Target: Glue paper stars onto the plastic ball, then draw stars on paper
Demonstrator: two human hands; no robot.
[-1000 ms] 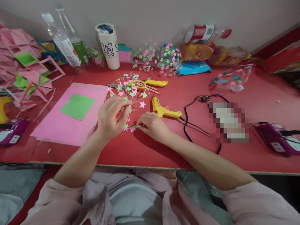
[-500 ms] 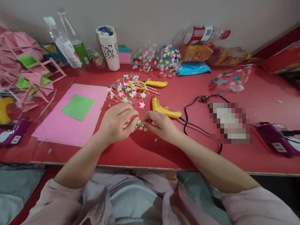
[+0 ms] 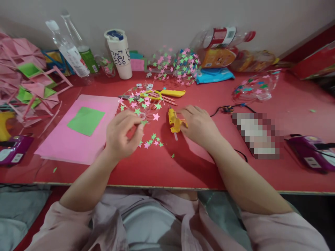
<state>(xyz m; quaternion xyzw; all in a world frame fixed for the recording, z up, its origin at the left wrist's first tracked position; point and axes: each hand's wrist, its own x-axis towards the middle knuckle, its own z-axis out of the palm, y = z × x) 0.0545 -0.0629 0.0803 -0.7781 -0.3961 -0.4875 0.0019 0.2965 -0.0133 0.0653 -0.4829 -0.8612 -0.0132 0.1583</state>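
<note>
My left hand [image 3: 124, 134] is closed in a pinch on a small green paper star [image 3: 143, 122], just above the table. To the right, my right hand [image 3: 197, 123] is closed around the handle of a yellow hot glue gun [image 3: 174, 120]. The gun's nozzle points away from me and a clear glue stick [image 3: 176, 136] sticks out at its back; the hand hides most of the handle. Between the hands lies a loose group of green and pink paper stars [image 3: 153, 140]. Behind them sits a clear plastic piece covered in stars [image 3: 138, 103].
Pink paper sheets [image 3: 65, 143] with a green square [image 3: 86, 121] lie left. A yellow cutter [image 3: 174, 93] lies behind the gun. At the back stand a white tumbler [image 3: 120, 57] and star-covered plastic pieces [image 3: 187, 66]. A black cord [image 3: 242, 155] and a blurred-out flat object [image 3: 256, 136] lie right.
My hands have moved apart. The left now shows a green star in its pinch. My right hand has gone to the glue gun, which has turned so its back end points toward me.
</note>
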